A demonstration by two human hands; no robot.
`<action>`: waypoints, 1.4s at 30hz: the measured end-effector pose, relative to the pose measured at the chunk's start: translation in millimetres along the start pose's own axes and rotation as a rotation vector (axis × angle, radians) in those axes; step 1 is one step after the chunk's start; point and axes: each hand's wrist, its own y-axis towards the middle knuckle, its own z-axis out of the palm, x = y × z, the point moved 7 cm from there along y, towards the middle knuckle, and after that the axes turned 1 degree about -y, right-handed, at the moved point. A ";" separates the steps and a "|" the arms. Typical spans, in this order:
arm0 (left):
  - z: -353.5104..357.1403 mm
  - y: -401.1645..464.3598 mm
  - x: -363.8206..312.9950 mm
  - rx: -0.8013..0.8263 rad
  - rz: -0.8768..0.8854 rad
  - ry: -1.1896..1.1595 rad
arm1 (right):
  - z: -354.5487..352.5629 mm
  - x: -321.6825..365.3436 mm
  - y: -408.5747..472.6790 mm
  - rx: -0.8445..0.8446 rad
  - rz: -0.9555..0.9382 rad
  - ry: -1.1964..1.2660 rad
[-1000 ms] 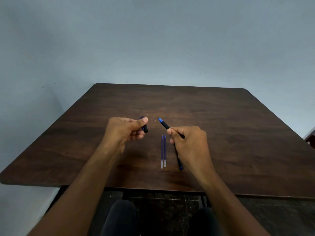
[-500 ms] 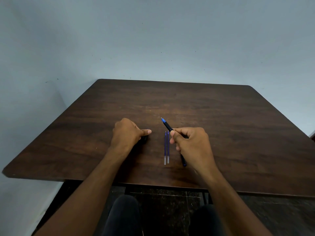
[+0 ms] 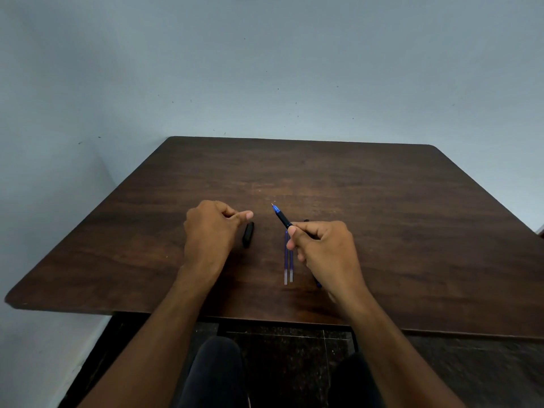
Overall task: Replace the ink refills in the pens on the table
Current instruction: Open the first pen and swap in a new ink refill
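Note:
My right hand (image 3: 322, 248) grips a black pen (image 3: 282, 217) with a blue tip, uncapped, pointing up and to the left above the table. Two blue ink refills (image 3: 288, 260) lie side by side on the dark wooden table (image 3: 412, 231), just left of that hand. A second pen (image 3: 318, 284) lies under my right hand, mostly hidden. The black pen cap (image 3: 248, 234) lies on the table beside my left hand (image 3: 210, 231), which hovers just left of it with fingers curled and the thumb out, holding nothing.
The table stands against a pale blue wall (image 3: 265, 69). My knees (image 3: 217, 375) show below the table's near edge, over a dark tiled floor.
My left hand lowered the black cap to the table and let go of it. The right hand kept holding the uncapped pen almost still.

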 end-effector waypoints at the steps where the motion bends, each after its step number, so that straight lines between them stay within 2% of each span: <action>1: -2.4 -7.0 -6.5 -0.008 0.051 -0.113 | 1.3 -0.1 0.2 0.001 0.003 0.012; 4: 7.6 -29.3 -26.8 0.144 0.084 -0.557 | 2.3 0.6 -0.7 0.010 0.022 0.054; 6: 17.1 -39.4 -33.3 0.244 0.039 -0.737 | 1.8 2.4 -1.5 0.018 0.029 0.091; 10: 38.5 -47.1 -34.2 0.448 -0.111 -0.829 | 0.2 4.9 -3.5 0.049 0.049 0.160; 12: 44.5 -47.9 -35.6 0.484 -0.163 -0.887 | -0.2 4.5 -4.2 0.072 0.061 0.189; 16: 51.6 -46.3 -35.2 0.469 -0.242 -0.991 | -1.4 1.5 -2.8 0.104 0.066 0.204; 22: 49.9 -41.7 -31.5 0.317 -0.292 -0.970 | 0.4 0.4 4.4 0.076 -0.027 0.054; 24: 52.6 -39.6 -27.4 0.322 -0.319 -0.930 | 2.3 1.5 6.4 0.085 -0.043 0.043; 29: 62.0 -40.9 -35.9 0.578 -0.215 -0.944 | 2.9 1.2 10.5 0.086 -0.052 -0.002; 32: 60.2 -39.8 -35.8 0.665 -0.167 -1.002 | 1.1 -0.4 13.2 0.075 -0.042 -0.026; 34: 57.8 -39.2 -35.1 0.645 -0.159 -1.010 | 1.7 -1.7 13.6 0.078 -0.033 -0.021; 42: 44.2 -37.1 -37.5 0.338 -0.217 -0.936 | 6.0 0.4 15.3 0.095 -0.033 0.035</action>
